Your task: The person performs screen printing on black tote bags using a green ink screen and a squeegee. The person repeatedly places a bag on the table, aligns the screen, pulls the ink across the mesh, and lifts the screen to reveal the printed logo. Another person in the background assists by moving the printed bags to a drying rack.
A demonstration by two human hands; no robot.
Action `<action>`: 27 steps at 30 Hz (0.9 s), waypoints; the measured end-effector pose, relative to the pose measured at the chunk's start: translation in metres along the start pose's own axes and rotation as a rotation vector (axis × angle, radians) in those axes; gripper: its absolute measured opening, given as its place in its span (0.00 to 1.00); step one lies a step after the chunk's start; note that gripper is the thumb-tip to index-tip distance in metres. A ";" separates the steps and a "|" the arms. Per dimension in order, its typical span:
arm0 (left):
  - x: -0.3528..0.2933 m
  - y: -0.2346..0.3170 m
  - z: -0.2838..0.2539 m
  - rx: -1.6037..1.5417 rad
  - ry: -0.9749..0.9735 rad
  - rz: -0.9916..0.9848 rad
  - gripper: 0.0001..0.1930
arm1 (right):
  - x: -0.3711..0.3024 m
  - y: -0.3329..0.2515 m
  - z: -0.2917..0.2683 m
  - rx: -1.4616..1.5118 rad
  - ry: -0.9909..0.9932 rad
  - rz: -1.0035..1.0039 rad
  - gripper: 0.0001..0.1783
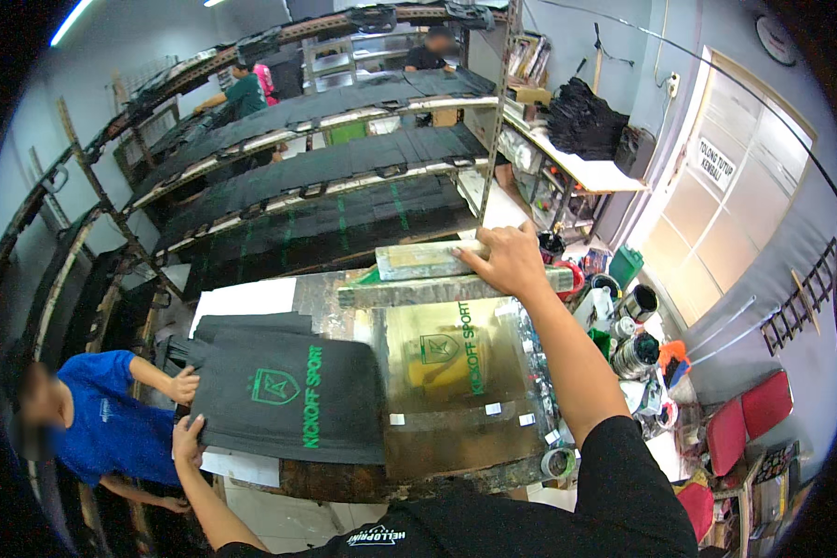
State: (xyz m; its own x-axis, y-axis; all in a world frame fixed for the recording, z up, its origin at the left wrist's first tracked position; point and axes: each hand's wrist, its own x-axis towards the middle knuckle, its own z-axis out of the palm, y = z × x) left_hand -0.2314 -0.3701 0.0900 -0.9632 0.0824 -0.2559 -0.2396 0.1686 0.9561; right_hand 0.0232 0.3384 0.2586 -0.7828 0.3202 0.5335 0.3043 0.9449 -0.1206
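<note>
A stack of black fabric bags [232, 409] with a green printed crest and lettering lies on the table. At the top bag's left edge, my left hand [188, 441] is closed, its fingers gripping the cloth. My right hand [511, 264] is wrapped round the right end of a pale, ink-stained squeegee [418, 261]. That squeegee rests by the far wooden bar [372, 296] of a printing screen [409, 325]. The yellowish mesh of the screen, with the same crest and lettering, lies flat just right of the bags.
A person in a blue shirt [112, 418] stands at the left, one hand [184, 384] at the bags' far-left corner. Racks [325, 181] of black bags rise behind the table. Ink pots [637, 352] crowd the right side. Red chairs [749, 418] stand farther right; two people are at the back.
</note>
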 end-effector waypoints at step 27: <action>-0.063 -0.149 0.329 0.679 -0.183 0.669 0.20 | -0.002 -0.002 0.000 0.026 0.049 -0.030 0.36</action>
State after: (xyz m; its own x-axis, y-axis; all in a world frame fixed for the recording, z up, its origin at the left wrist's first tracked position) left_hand -0.0951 -0.0768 -0.0837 -0.8268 0.5097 0.2381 0.5281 0.5572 0.6408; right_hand 0.0240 0.3359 0.2578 -0.7634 0.2886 0.5778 0.2663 0.9557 -0.1254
